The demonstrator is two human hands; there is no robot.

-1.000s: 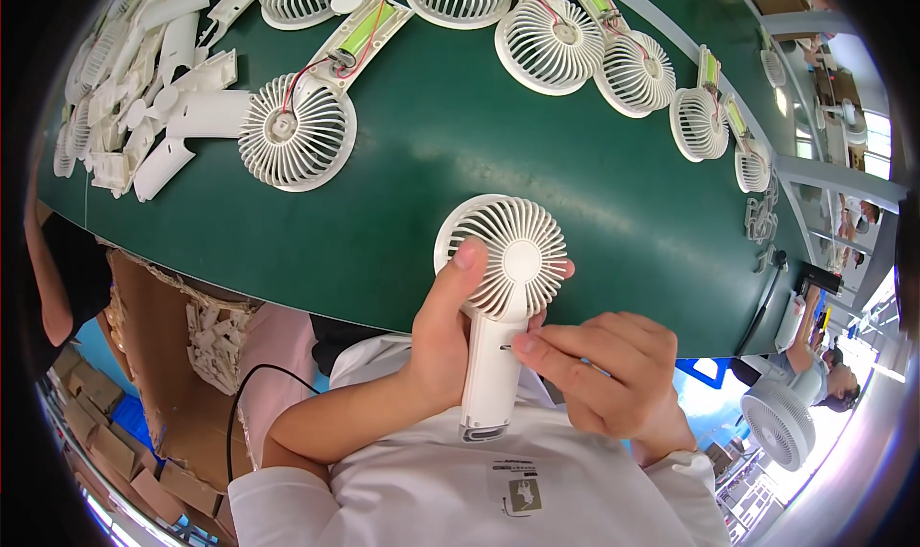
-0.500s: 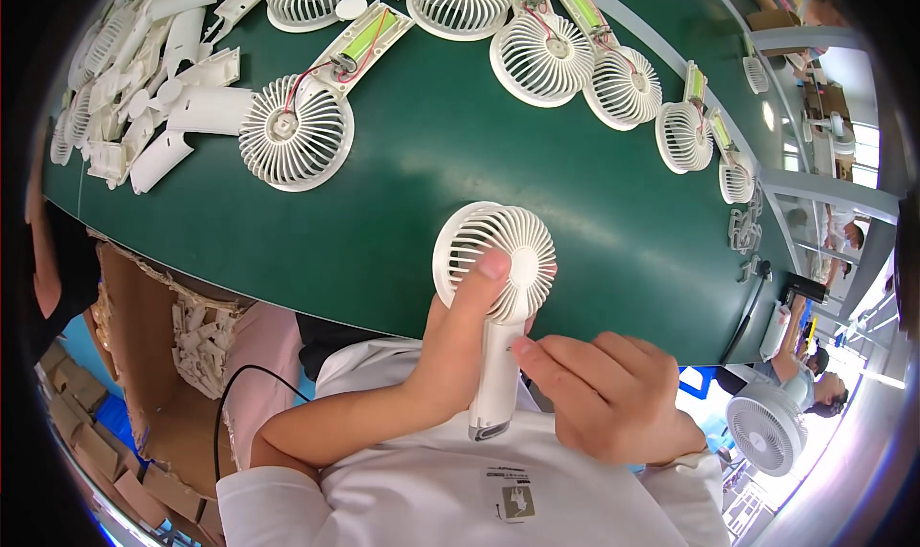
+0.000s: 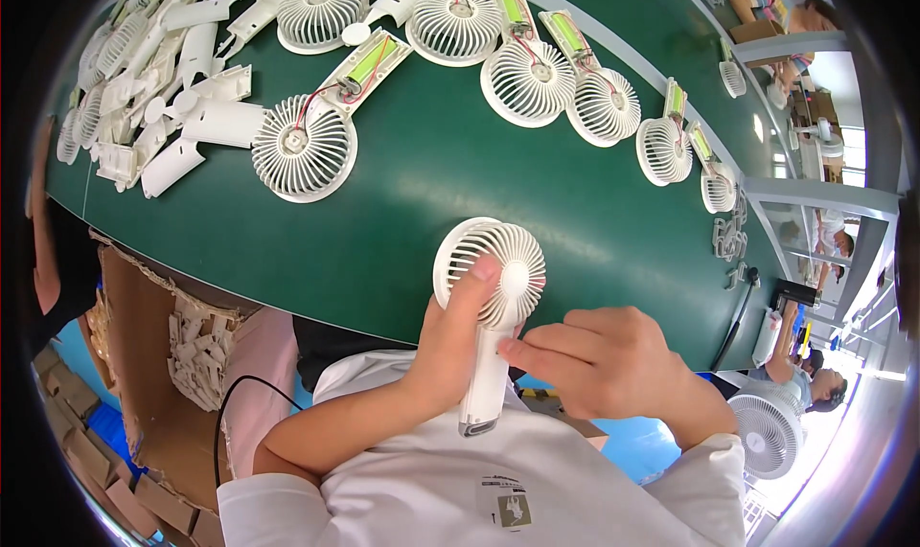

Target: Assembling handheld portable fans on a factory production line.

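My left hand (image 3: 450,341) is wrapped round a white handheld fan (image 3: 514,277), its thumb lying across the ribbed round grille. The fan's handle (image 3: 487,379) points down toward my shirt, with a grey end at the bottom. On the handle's right side, just below the head, the fingertips of my right hand (image 3: 609,360) touch the surface. Its fingers are bent and pressed together; whether something small is between them is hidden. Across the green table lies an opened fan (image 3: 305,149) with red wires and a green battery (image 3: 366,65) in its handle shell.
More opened fans (image 3: 527,82) form a curved row along the far side. White plastic shells (image 3: 196,97) are heaped at the far left. A cardboard box (image 3: 158,355) with white parts stands left of the table. Other people and a larger fan (image 3: 767,432) are at right.
The handheld fan has shifted slightly left and down in the view. My right hand has turned and raised its knuckles, with its fingertips still at the handle. The view itself has moved a little.
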